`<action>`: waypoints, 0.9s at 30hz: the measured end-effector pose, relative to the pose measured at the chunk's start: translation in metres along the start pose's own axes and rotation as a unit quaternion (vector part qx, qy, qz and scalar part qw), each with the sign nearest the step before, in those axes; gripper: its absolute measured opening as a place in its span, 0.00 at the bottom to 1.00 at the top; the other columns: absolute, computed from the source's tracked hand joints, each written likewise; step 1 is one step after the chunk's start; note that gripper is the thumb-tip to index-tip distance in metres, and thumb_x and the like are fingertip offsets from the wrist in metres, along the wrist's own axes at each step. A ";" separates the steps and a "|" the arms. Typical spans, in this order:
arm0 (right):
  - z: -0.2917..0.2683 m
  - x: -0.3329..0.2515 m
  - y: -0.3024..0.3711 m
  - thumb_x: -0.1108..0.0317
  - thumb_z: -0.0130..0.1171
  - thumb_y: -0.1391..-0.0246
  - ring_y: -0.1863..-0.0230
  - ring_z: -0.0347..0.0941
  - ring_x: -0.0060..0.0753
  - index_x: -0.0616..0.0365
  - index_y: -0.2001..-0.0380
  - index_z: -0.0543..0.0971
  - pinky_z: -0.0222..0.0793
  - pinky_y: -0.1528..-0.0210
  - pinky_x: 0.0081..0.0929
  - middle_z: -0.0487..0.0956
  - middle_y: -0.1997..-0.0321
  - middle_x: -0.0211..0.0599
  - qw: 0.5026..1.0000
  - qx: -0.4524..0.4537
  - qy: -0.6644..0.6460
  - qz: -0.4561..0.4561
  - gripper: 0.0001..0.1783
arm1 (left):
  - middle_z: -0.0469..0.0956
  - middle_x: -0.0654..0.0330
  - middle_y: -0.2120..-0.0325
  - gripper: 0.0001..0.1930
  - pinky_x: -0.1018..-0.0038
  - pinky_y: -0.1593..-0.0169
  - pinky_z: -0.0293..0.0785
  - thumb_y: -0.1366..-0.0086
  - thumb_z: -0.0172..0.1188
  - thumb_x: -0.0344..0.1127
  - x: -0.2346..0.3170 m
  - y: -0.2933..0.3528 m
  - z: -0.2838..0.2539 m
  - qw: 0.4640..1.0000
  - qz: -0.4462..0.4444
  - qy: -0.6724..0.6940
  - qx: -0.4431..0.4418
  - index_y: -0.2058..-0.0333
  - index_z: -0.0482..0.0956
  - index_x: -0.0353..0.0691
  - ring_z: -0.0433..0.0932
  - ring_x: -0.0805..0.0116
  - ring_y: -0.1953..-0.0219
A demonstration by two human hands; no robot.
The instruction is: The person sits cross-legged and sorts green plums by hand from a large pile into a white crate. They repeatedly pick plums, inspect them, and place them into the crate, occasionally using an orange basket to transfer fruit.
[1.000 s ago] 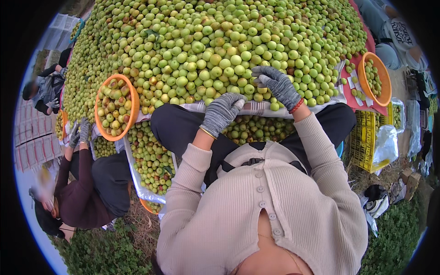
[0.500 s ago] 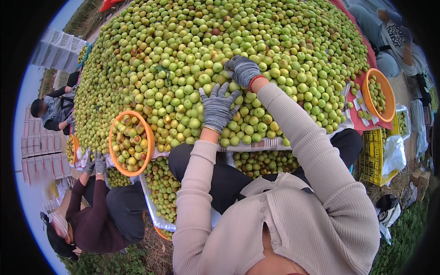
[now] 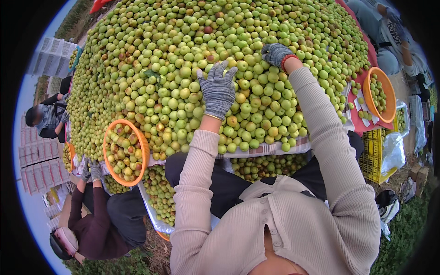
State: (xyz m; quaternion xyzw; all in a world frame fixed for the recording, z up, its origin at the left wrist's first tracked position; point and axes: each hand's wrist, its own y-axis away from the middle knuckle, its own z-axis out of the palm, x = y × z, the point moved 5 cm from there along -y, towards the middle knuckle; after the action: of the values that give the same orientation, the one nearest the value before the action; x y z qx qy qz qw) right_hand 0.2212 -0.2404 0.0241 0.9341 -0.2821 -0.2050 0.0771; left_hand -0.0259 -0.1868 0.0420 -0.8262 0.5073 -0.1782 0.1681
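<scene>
Orange plastic forms the left basket (image 3: 146,149), which holds blotched jujubes (image 3: 123,156) by the near left of the green jujube pile (image 3: 158,112). Rightward, the gloved left hand (image 3: 218,91) lies back-up over the pile, fingers spread. The gloved right hand (image 3: 275,55), slightly farther, curls among the fruits; whether it pinches one cannot be told. The step looks like working over the pile's surface; grasping there would call for drawing the left fingers together.

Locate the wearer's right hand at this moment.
In the head view, the right hand is right of centre, at the green fruit pile, slightly higher in the picture than the left hand.
</scene>
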 end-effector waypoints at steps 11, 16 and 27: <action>-0.015 -0.032 0.090 0.51 0.70 0.54 0.62 0.79 0.30 0.54 0.54 0.80 0.77 0.55 0.31 0.82 0.63 0.36 0.939 0.043 -0.339 -0.021 0.26 | 0.76 0.55 0.52 0.16 0.69 0.57 0.80 0.30 0.51 0.38 0.000 0.008 -0.017 0.777 -0.224 0.587 0.026 0.46 0.72 0.42 0.79 0.69 0.58; 0.019 -0.121 0.092 0.57 0.66 0.49 0.55 0.77 0.31 0.53 0.51 0.79 0.73 0.48 0.32 0.81 0.54 0.35 0.917 -0.021 -0.328 -0.226 0.23 | 0.76 0.62 0.66 0.16 0.84 0.80 0.69 0.34 0.56 0.36 -0.014 0.075 -0.057 0.518 -0.379 0.767 -0.017 0.49 0.72 0.39 0.72 0.79 0.78; 0.062 -0.136 0.005 0.63 0.52 0.46 0.57 0.78 0.50 0.64 0.55 0.78 0.74 0.53 0.40 0.80 0.55 0.53 0.990 -0.106 0.068 -0.057 0.19 | 0.77 0.59 0.65 0.13 0.80 0.68 0.73 0.36 0.53 0.26 -0.166 0.408 -0.206 0.655 -0.664 0.207 0.294 0.53 0.73 0.33 0.74 0.74 0.70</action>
State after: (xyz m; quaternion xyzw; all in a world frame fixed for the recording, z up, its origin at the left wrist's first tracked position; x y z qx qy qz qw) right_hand 0.0901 -0.1702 0.0157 0.9469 -0.1997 -0.1741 0.1824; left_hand -0.5090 -0.2325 0.0158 -0.7918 -0.2340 -0.5490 0.1300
